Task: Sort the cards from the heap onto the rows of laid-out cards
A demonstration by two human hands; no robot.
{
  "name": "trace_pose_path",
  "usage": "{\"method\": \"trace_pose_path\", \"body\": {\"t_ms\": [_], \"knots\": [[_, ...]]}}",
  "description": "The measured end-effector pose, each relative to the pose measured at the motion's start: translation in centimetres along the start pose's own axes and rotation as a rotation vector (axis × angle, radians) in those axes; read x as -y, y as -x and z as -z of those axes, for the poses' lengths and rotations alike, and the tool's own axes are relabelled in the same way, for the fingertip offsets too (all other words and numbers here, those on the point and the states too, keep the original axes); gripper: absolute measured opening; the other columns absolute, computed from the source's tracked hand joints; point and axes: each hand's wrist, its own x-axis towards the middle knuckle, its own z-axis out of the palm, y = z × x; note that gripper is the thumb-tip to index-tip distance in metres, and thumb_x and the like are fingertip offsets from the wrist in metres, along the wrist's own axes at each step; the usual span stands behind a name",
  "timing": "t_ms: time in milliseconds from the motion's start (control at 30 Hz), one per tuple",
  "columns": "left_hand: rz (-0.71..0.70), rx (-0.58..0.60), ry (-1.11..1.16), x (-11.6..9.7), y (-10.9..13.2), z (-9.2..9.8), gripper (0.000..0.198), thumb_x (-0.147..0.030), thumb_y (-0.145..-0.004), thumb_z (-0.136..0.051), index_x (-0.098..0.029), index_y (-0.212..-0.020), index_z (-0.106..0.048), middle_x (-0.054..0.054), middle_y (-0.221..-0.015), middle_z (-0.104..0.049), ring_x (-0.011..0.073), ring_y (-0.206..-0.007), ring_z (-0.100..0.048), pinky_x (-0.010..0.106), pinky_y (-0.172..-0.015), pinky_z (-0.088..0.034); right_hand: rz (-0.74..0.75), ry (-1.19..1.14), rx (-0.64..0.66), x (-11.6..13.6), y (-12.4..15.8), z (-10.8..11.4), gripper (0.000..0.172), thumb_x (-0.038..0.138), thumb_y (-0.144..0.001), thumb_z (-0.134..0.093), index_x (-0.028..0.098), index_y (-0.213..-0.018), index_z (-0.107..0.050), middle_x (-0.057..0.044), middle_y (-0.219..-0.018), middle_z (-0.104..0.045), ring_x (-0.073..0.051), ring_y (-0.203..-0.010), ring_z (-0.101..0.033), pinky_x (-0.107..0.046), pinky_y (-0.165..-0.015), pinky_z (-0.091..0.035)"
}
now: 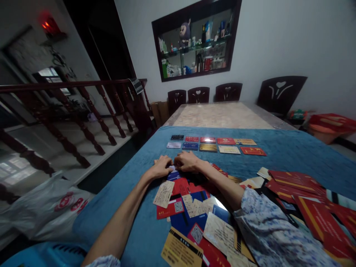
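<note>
My left hand (161, 166) and my right hand (187, 161) meet at the far edge of a loose pile of cards. Between their curled fingers lies a pale card (173, 168), pinched from both sides and partly covered. A blue card (174, 177) shows just below it. The pile beneath my forearms mixes red, blue, gold and cream cards, among them a gold card (182, 249) and a red card with a square code (170, 208). Beyond my hands, several cards lie in two rows, with a blue card (190, 146) and a gold card (208, 147) in the nearer one.
A blue cloth (130, 207) covers the near part of the table (214, 115). Red paper sleeves (297, 181) are heaped at the right. Dark chairs (280, 92) stand around the far end. White plastic bags (50, 211) sit on the left, below a wooden railing (83, 89).
</note>
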Motion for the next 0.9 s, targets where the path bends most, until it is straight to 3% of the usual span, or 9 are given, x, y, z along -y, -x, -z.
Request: {"method": "trace_pose_path", "body": {"t_ms": [333, 500, 667, 900], "knots": [[0.096, -0.065, 0.102, -0.04, -0.68, -0.11, 0.013, -0.025, -0.08, -0.063, -0.019, -0.09, -0.068, 0.005, -0.108, -0.069, 0.0256, -0.111, -0.056, 0.045, -0.102, -0.039, -0.014, -0.051, -0.047, -0.23, 0.11, -0.04, 0.027, 0.036, -0.089, -0.057, 0.025, -0.109, -0.072, -0.008, -0.109, -0.073, -0.028, -0.111, -0.057, -0.038, -0.089, -0.04], [0.073, -0.081, 0.109, -0.06, -0.81, -0.43, 0.013, -0.025, -0.082, -0.062, -0.019, -0.09, -0.069, 0.004, -0.103, -0.072, 0.0244, -0.107, -0.057, 0.044, -0.101, -0.04, -0.044, -0.091, -0.035, -0.14, 0.26, 0.13, 0.033, 0.036, -0.087, -0.058, 0.027, -0.116, -0.071, -0.007, -0.104, -0.075, -0.028, -0.112, -0.059, -0.039, -0.091, -0.04], [0.017, -0.084, 0.12, 0.38, -1.0, -0.65, 0.02, -0.028, -0.085, -0.061, -0.02, -0.1, -0.071, 0.005, -0.108, -0.072, 0.0253, -0.112, -0.056, 0.044, -0.103, -0.039, -0.091, -0.105, -0.005, -0.06, 0.3, 0.1, 0.03, 0.03, -0.088, -0.055, 0.025, -0.111, -0.073, -0.008, -0.11, -0.074, -0.026, -0.109, -0.06, -0.036, -0.088, -0.041], [0.0, -0.196, 0.125, 0.53, -0.95, -0.4, 0.037, -0.021, -0.081, -0.063, -0.023, -0.118, -0.069, 0.007, -0.12, -0.07, 0.0281, -0.121, -0.051, 0.048, -0.108, -0.034, -0.208, -0.078, -0.135, -0.13, 0.19, -0.38, 0.031, 0.038, -0.095, -0.05, 0.025, -0.113, -0.07, -0.01, -0.118, -0.07, -0.029, -0.116, -0.052, -0.041, -0.091, -0.039]]}}
